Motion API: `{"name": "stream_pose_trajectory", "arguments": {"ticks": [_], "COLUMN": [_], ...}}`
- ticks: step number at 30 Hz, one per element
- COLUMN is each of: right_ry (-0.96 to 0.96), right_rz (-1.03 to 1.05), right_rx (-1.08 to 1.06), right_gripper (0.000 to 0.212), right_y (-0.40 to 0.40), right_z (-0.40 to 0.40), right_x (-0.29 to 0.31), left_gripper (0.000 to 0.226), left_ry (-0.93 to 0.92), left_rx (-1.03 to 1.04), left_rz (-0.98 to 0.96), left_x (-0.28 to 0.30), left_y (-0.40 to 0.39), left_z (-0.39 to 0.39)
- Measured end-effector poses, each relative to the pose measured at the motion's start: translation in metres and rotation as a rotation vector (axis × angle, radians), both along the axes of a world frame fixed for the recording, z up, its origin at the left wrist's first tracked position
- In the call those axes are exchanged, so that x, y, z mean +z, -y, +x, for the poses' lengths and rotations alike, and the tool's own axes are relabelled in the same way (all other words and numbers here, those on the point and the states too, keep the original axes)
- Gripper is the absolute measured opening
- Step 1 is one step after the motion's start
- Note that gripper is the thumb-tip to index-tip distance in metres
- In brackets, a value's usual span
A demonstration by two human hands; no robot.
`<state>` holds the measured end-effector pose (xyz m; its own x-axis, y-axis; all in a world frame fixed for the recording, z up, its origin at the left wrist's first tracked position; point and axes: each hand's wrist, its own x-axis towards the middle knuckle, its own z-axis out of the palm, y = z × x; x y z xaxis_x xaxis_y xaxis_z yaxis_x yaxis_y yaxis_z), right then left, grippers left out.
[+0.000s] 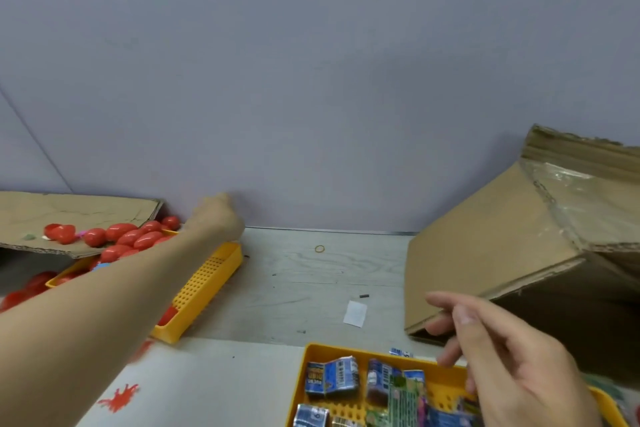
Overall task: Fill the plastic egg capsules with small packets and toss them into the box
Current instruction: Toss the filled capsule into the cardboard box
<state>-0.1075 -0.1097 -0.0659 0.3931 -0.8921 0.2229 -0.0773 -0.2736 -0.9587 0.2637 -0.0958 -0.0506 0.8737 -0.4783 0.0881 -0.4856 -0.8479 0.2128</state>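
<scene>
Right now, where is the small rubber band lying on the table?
In the head view the rubber band lies at the table's far edge near the wall, centre, between the yellow tray of red eggs and the cardboard box.

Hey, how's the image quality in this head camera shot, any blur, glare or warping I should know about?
Head view: the left hand is smeared by motion blur, so its grip cannot be read; the right hand is soft at the fingertips; the packets in the yellow tray are too blurred to read; tape on the cardboard box shows mild glare; the wide lens bends the table edge and wall lines.
</scene>
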Motion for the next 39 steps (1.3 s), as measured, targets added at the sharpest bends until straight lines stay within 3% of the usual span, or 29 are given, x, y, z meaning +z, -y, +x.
{"name": "stream_pose_trajectory", "arguments": {"ticks": [6, 10, 14, 18, 21, 24, 29, 35, 39], "right_ry": [-0.232, -0.383, -0.480, -0.633, -0.708, -0.734, -0.640, -0.231, -0.115], "right_rz": [-0.062, -0.164, -0.231, -0.256, -0.277, -0.286, -0.181, 0.135, 0.310], "right_rx": [0.119, 0.150, 0.159, 0.217, 0.232, 0.244, 0.200, 0.064, 0.040], "right_gripper": [0.044, 0.032, 0.015, 0.021, 0.030, 0.023, 0.016, 0.021, 0.010], "right_y": [0.005, 0.003, 0.000, -0.008, -0.012, -0.012, -0.010, -0.006, -0.011], "right_z": [-0.016, -0.019, -0.017, -0.008, -0.004, -0.002, -0.001, -0.003, 0.003], "right_x": [-0.003, -0.002, 0.001, 0.004, 0.005, 0.003, 0.001, 0.002, 0.002], "left_gripper": [0.032, 0.029, 0.030, 0.027, 0.033, 0.039, 0.032, 0.044, 0.033], "left_ry": [-0.193, -0.420, -0.819, -1.224, -1.323, -1.443, -1.423, -1.045, -1.050], "left_rx": [-0.149, -0.278, -0.369, -0.228, -0.030, -0.062, -0.152, -0.178, -0.270], "left_rz": [-0.355, -0.581, -0.866, -1.289, -1.416, -1.500, -1.529, -1.396, -1.287], "left_x": [0.013, 0.023, 0.033, 0.029, 0.019, 0.014, 0.005, -0.007, -0.007], "left_y": [-0.001, -0.013, -0.029, -0.046, -0.054, -0.063, -0.064, -0.065, -0.067], "left_z": [-0.089, -0.171, -0.233, -0.264, -0.265, -0.260, -0.254, -0.246, -0.248]}}
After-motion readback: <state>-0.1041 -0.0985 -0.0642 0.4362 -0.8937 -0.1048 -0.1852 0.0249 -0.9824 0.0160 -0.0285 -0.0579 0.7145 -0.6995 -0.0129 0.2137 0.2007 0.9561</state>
